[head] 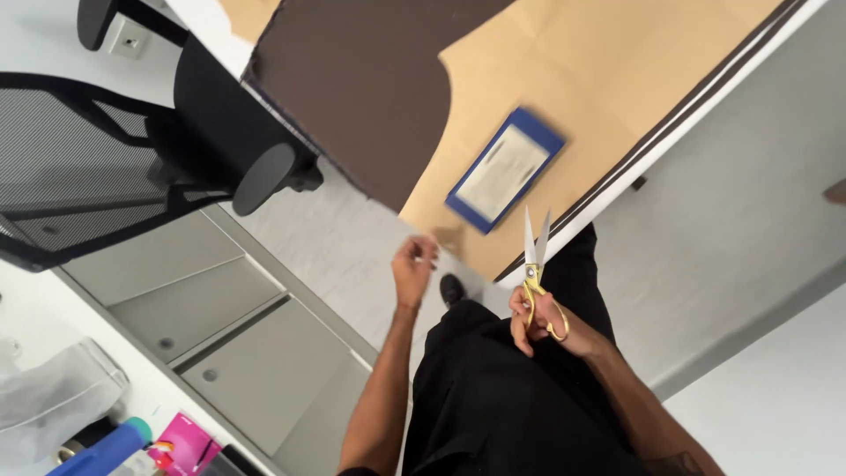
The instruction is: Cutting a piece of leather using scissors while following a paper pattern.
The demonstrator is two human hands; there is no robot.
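Head view, looking straight down past the person's black clothing to the floor.

Far left: a black mesh office chair [132,141] is standing beside grey drawer fronts [220,335]; in the bottom-left corner a blue bottle [106,451] and a pink packet [187,441] are lying on a white surface.

Centre: the left hand [414,267] is hovering just off the near edge of the table [705,115], fingers curled loosely, tips close together. It may be pinching the small hanging tab of the tan paper pattern [617,70]; motion blur is preventing a firm call. The pattern is lying flat over dark brown fabric [352,79] on the table, its lower corner overhanging the near edge. A blue-framed flat object [505,169] is resting on the paper near that edge, seemingly acting as a weight.

Right: the right hand [545,322] is gripping gold-handled scissors [535,264], fingers closed through the loops, blades parted and pointing up toward the table's near edge, just short of the paper.

Handling judgement: the paper is looking thin, light, easily creased or torn, and liable to slide on the fabric; best held at the free overhanging corner, kept taut. The fabric is appearing soft and limp and needs flat support. The scissors are rigid and sharp-tipped, metal, probably fairly heavy; hold by the loops only.
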